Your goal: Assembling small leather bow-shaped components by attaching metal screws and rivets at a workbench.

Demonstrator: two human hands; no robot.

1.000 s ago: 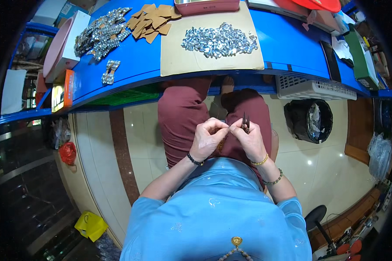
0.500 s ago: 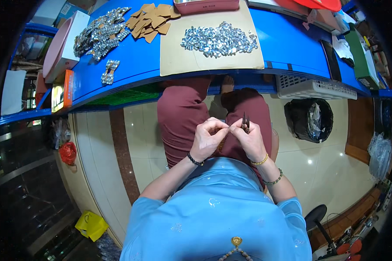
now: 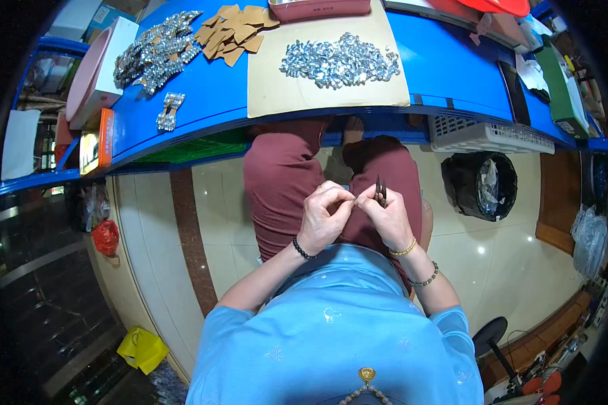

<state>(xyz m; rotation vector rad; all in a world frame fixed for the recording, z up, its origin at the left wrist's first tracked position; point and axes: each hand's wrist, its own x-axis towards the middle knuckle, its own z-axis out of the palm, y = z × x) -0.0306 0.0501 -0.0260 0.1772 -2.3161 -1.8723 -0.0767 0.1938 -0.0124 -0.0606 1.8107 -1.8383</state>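
Above my lap, both hands meet fingertip to fingertip. My left hand (image 3: 323,217) is closed in a pinch, and what lies between its thumb and forefinger is too small to name. Dark pointed tweezers (image 3: 381,190) stick up out of my right hand (image 3: 389,217), which is closed round them while its thumb and forefinger pinch at the left fingertips. On the blue table ahead, a heap of silvery faceted stones (image 3: 339,62) lies on a beige board (image 3: 267,94). Left of it are brown bow-shaped pieces (image 3: 233,32) and a pile of stone-covered bows (image 3: 157,54), with one such bow (image 3: 171,111) set apart.
A pink tray (image 3: 321,9) stands behind the stones. The table edge (image 3: 203,127) runs across just beyond my knees. Under its right side hangs a white plastic basket (image 3: 490,137), with a black-lined bin (image 3: 461,192) on the floor below. A dark phone-like slab (image 3: 515,93) lies at the right.
My left hand has turned slightly, and a bit of brown that showed beneath it is now hidden. The right hand and tweezers have hardly moved.
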